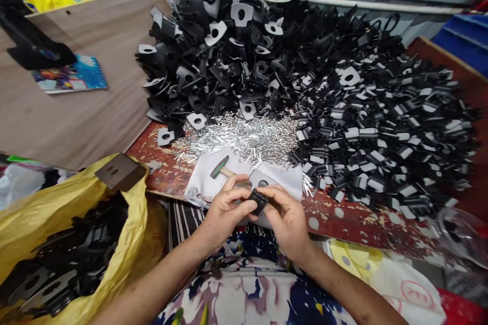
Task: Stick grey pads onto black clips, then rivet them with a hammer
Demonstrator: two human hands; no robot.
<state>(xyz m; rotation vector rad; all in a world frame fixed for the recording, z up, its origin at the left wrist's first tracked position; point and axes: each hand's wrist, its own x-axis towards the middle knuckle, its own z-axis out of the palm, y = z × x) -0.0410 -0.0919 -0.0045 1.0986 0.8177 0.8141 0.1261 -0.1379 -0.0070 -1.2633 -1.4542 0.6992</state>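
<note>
In front of my body, above the table's near edge, both hands are closed on a small black plastic clip piece (259, 201). My left hand (229, 205) pinches it from the left with thumb and fingers. From the right, my right hand (287, 216) grips it, its fingertips touching the piece. A grey-and-black plate with a round hole (261, 177) shows just behind my fingers; whether it is joined to the piece I cannot tell. Beyond my left hand a small hammer (221, 167) with a wooden handle lies on a pale cloth (204, 177).
Loose metal pins (244, 137) are heaped behind the cloth. Large black clip parts (213, 45) pile up beyond them, smaller black pieces (366, 137) to the right. A yellow sack (139, 213) of black parts stands at left. A clear plastic container (457, 233) is at right.
</note>
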